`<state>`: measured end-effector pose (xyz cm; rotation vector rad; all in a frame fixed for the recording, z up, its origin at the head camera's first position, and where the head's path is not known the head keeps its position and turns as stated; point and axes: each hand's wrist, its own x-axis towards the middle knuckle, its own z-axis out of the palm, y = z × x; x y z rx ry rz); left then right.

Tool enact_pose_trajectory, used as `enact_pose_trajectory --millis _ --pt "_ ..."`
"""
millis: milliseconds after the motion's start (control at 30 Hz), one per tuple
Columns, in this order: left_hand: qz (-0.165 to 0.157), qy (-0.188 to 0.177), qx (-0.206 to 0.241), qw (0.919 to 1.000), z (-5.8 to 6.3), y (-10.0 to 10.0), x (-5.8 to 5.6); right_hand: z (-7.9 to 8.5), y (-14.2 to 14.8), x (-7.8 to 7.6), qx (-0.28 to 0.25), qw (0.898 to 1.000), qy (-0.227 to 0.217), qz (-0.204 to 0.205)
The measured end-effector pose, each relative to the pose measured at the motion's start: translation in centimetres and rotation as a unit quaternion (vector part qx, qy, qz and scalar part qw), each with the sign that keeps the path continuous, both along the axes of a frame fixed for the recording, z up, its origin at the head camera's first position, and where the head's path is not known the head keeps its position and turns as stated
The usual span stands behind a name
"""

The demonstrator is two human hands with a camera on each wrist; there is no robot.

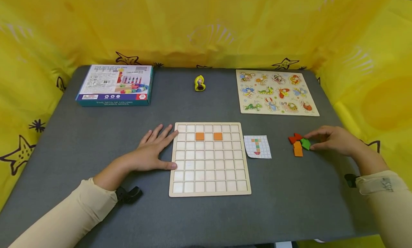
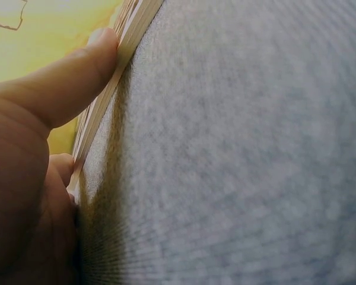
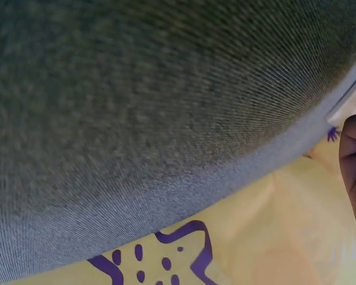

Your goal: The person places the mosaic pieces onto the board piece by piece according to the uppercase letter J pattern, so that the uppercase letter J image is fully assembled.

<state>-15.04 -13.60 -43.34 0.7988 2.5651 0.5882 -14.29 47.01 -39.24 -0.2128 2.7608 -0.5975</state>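
Note:
A wooden grid board (image 1: 210, 196) lies on the table, with one orange square (image 1: 200, 136) and a second orange square (image 1: 217, 136) in its second row. Spread out flat, my left hand (image 1: 148, 153) touches the board's left edge with thumb and fingertips; the left wrist view shows the thumb (image 2: 77, 83) against that edge. My right hand (image 1: 336, 142) is at a small cluster: red pieces (image 1: 294, 137), an orange piece (image 1: 298, 149) and a green piece (image 1: 305, 144). Its index fingertip and thumb lie beside the green piece, apart from each other.
A paper pattern card (image 1: 264, 149) lies right of the board. Further back are a boxed bead set (image 1: 116, 83), a small yellow figure (image 1: 200, 83) and an insect puzzle board (image 1: 276, 92). Yellow curtains (image 1: 206, 26) enclose the table's back and sides.

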Motion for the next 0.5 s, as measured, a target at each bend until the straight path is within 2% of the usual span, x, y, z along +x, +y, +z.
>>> enact_pose_trajectory --millis 333,500 --pt "0.000 -0.004 -0.001 1.0000 -0.10 0.03 -0.09 -0.74 0.00 0.61 -0.002 0.999 0.046 0.016" --pt "0.003 -0.008 0.002 1.0000 0.08 0.04 -0.02 -0.83 -0.36 0.95 -0.015 0.996 0.075 0.055"
